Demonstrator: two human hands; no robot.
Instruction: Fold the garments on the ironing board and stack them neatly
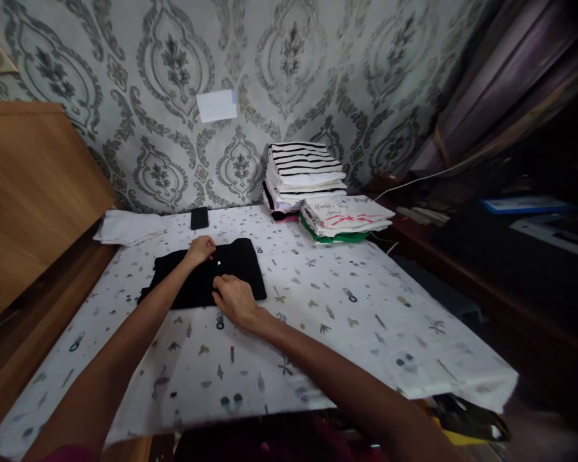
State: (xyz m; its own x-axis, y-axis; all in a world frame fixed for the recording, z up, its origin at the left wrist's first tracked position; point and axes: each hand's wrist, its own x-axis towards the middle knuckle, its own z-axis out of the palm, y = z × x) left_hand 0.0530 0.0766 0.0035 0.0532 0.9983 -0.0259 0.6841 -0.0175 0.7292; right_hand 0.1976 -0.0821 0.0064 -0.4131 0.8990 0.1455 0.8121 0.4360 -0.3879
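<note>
A black folded garment (241, 266) lies flat on the table, with a small white tag or mark showing near its middle. The fingers of my left hand (201, 249) are curled in a pinch at its far side. Nearer to me, my right hand (236, 300) is closed over the near part of the cloth, fingers bent down onto it. The garment's left end is bunched and partly covered by my left forearm. Its exact kind cannot be made out.
A white patterned cloth (327, 333) covers the table. At the back stand a tall stack of folded clothes (306, 173) and a lower stack (347, 215). A phone (199, 218) and folded white cloth (130, 227) lie back left. A wooden panel (33, 199) borders the left.
</note>
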